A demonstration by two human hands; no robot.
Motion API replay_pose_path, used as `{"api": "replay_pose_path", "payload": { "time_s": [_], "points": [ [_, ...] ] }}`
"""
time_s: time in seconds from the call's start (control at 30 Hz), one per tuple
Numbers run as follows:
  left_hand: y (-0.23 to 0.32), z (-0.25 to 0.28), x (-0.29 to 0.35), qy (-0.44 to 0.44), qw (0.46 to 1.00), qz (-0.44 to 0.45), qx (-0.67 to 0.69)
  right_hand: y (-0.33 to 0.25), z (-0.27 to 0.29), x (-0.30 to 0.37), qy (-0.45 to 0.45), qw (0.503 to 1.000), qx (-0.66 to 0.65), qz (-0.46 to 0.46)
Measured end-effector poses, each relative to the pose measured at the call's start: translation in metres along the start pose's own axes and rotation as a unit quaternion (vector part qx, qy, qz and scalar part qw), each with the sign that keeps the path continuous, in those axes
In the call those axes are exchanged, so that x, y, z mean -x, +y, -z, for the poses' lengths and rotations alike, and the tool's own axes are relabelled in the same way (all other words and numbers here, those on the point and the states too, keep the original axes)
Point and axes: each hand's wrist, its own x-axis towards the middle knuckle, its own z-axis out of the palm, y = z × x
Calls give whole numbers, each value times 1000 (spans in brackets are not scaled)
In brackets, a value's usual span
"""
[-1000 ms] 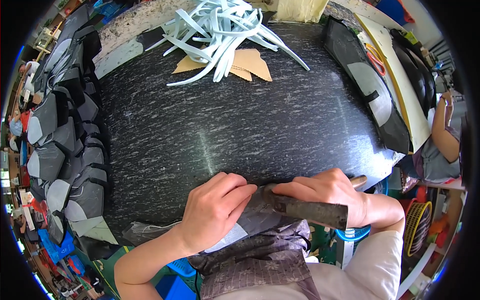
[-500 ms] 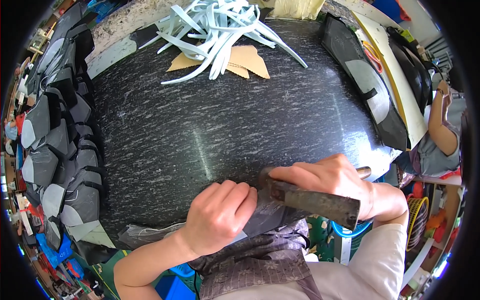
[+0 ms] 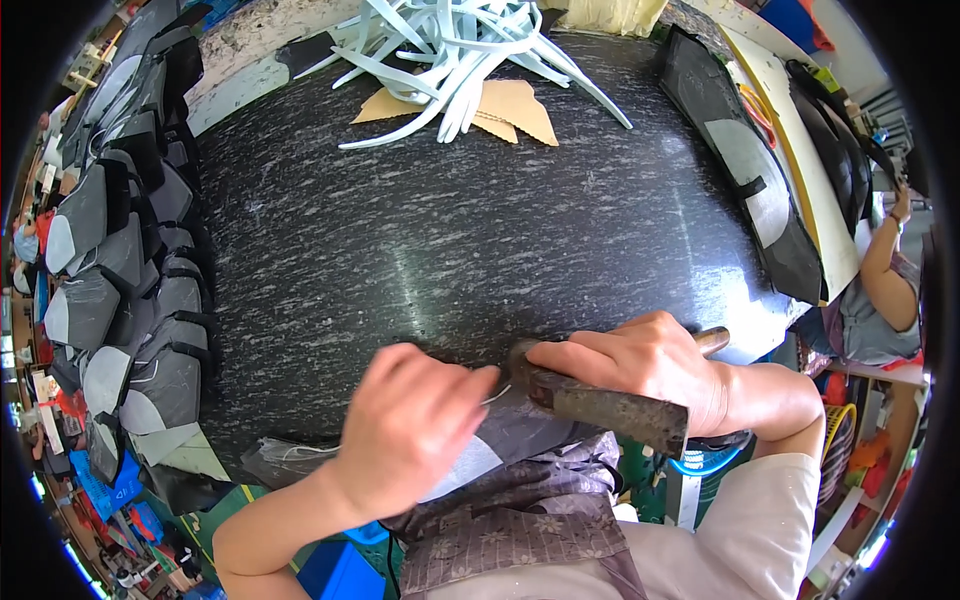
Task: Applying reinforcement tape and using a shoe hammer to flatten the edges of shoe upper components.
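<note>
My right hand (image 3: pixel 655 368) is wrapped round a hammer (image 3: pixel 625 414) near the table's front edge. Its worn metal head shows below the fingers, and the wooden handle end sticks out to the right. Beside the hammer, my left hand (image 3: pixel 415 415) is curled and slightly blurred, its fingertips pressed together. What those fingers grip, if anything, is hidden. Beneath both hands lies a dark sheet piece with a light grey patch (image 3: pixel 468 466), overhanging the front edge toward my apron. A short white thread (image 3: pixel 497 394) shows by the left fingertips.
Stacked dark grey pieces (image 3: pixel 165 300) line the left side of the black streaked tabletop (image 3: pixel 450 240). At the back lie tangled pale blue strips (image 3: pixel 460 60) over tan card pieces (image 3: pixel 515 105). One long dark piece (image 3: pixel 735 160) lies at right. Another person's arm (image 3: pixel 885 235) shows beyond.
My left hand has drawn a little left, away from the hammer, uncovering more of the grey patch and a white thread. My right hand keeps the hammer in nearly the same place.
</note>
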Motion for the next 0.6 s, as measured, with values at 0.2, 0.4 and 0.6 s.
{"api": "replay_pose_path", "payload": {
  "time_s": [0.2, 0.4, 0.6],
  "points": [
    [12, -4, 13, 4, 999, -35, -31, 0, 6, -8, 67, 996, -56, 24],
    [-3, -1, 19, 10, 999, -45, -24, -17, -2, -22, 9, 997, 50, 59],
    [-9, 6, 26, -3, 998, 42, 54, -12, 0, -25, 35, 998, 17, 51]
  ]
}}
